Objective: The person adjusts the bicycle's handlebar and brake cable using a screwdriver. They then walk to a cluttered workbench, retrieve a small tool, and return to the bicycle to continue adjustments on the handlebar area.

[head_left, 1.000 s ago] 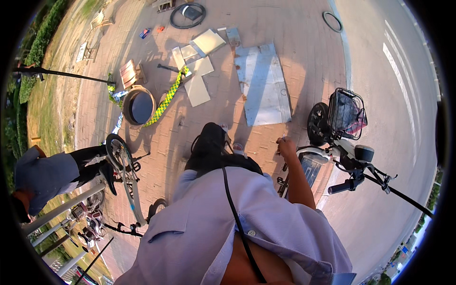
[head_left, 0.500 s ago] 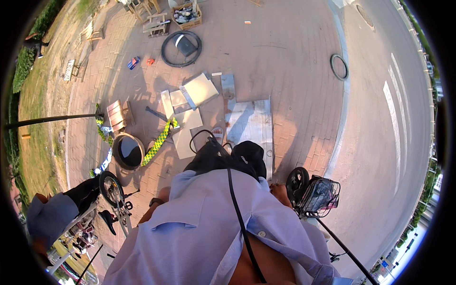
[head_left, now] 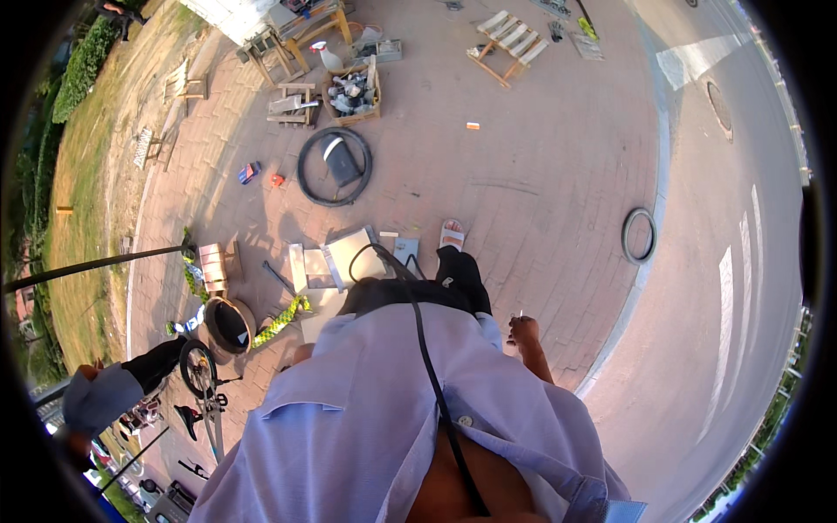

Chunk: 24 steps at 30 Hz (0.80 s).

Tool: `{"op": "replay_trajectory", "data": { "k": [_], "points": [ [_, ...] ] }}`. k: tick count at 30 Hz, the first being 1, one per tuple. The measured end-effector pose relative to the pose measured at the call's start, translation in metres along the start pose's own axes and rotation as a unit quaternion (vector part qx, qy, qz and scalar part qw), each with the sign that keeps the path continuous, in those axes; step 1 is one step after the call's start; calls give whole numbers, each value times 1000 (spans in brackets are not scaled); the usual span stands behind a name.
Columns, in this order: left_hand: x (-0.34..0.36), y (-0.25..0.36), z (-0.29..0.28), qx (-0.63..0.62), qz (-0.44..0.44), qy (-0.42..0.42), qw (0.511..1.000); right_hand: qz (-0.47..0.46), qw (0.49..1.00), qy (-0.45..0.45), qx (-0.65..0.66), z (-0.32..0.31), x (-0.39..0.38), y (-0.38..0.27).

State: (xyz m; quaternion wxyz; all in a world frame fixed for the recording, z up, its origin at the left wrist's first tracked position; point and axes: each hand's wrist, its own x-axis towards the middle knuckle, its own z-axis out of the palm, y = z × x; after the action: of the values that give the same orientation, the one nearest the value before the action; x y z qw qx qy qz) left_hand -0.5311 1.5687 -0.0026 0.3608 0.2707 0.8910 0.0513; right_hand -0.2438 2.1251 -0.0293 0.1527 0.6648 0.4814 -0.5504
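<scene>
My right hand point(head_left: 524, 330) hangs low at my right side over the brick paving. Its fingers are curled, and a thin white stick point(head_left: 521, 313), perhaps a cigarette, pokes up from them. Only a sliver of my left hand point(head_left: 302, 353) shows beside my shirt; its fingers are hidden. One sandalled foot point(head_left: 452, 234) is stretched forward on the bricks. Left of it, pieces of cardboard point(head_left: 351, 253) lie beside a small grey-blue sheet point(head_left: 406, 250), partly covered by my body and a black cable.
Ahead lie a black tyre point(head_left: 302, 179) and a wooden box of tools point(head_left: 356, 115). A round tub point(head_left: 228, 324) and small wooden stool point(head_left: 213, 268) stand left. Near a bicycle point(head_left: 200, 375) is another person point(head_left: 109, 397). Another tyre point(head_left: 639, 235) rests by the kerb.
I have stepped forward: the ground things sit lower in view, and a foot now shows ahead. My right hand has come clear of my body. The basketed bicycle at right has left view.
</scene>
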Motion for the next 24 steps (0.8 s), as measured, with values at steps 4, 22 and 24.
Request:
{"op": "replay_trajectory", "data": {
  "k": [4, 22, 24],
  "points": [
    [68, 83, -31, -131, -63, -11, 989, -104, 995, 13, 4, -84, 50, -232],
    [534, 228, -346, -217, -45, 91, 971, -1, 992, -59, -111, -61, 264, -714],
    [583, 243, -395, -243, -15, 143, 959, -61, 981, -85, -161, -68, 294, -766]
  ]
}}
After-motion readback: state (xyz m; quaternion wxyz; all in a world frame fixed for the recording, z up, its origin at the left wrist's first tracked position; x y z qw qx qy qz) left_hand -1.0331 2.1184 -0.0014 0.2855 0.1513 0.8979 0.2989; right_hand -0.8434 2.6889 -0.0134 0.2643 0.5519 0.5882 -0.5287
